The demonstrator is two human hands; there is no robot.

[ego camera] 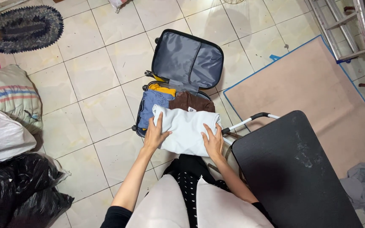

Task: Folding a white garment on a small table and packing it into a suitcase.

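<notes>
Under white garment point(186, 128), suitcase point(182, 67) contents half hidden

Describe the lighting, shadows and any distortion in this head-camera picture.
Head view: soft, even light with no harsh glare; the tiled floor shows only a faint sheen. Both hands, left hand and right hand, and the pale folded garment are sharp. A dim shadow falls beside the open suitcase. Wide-angle bending curves the tile lines toward the edges.

Even, fairly bright indoor light falls from above, giving a soft sheen on the pale floor tiles point(106, 63) around the open suitcase point(182, 84). Shadows beside the suitcase are faint and short. Focus is sharp throughout, with slight wide-angle bending toward the edges.
</notes>
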